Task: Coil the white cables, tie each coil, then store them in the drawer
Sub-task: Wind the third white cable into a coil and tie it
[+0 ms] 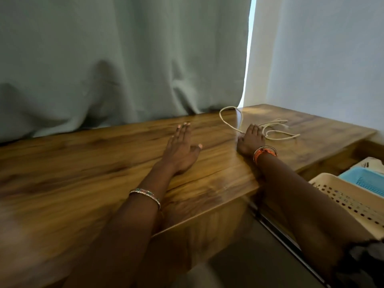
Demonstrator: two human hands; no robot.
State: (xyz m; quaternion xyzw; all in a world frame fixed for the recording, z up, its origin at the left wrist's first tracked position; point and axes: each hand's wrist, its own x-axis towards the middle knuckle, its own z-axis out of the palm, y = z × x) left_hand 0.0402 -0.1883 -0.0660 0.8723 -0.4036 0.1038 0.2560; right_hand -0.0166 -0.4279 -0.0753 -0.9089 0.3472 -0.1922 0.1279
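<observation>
A loose white cable (278,129) lies in untidy loops on the wooden table (104,159), near its far right corner. My right hand (250,140) lies over the near part of the cable, fingers stretched toward the loops; I cannot tell whether it pinches the strand. My left hand (180,148) rests flat on the tabletop with straight fingers, apart from the cable and to its left. No drawer shows plainly in this view.
A grey-green curtain (124,59) hangs behind the table, and a white wall (332,59) stands at the right. Below the table's right end sit a beige perforated basket (349,196) and a blue basket (367,179).
</observation>
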